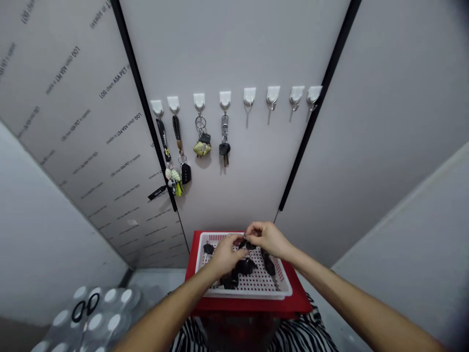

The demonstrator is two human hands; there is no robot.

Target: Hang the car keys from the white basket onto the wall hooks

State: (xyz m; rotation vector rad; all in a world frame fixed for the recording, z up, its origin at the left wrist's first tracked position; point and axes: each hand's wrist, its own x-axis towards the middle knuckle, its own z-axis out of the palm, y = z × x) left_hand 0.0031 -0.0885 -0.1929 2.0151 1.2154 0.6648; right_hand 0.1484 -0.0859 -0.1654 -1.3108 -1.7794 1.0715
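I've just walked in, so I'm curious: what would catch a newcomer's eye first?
Probably the row of white hooks across the pale wall, with key bunches hanging from the four leftmost. Below, the left hand and right hand are close together over a white basket on a red surface, the right pinching a small dark item.

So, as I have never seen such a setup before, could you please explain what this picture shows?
There is no machine here: a person works bare-handed, with one camera on their head looking forward and down. The left hand and right hand are over a white basket on a red surface. Inside lie dark items, apparently keys. The right hand seems to pinch a small dark piece; whether the left also grips it is unclear. On the wall ahead are eight white hooks, the left four bearing keyrings.
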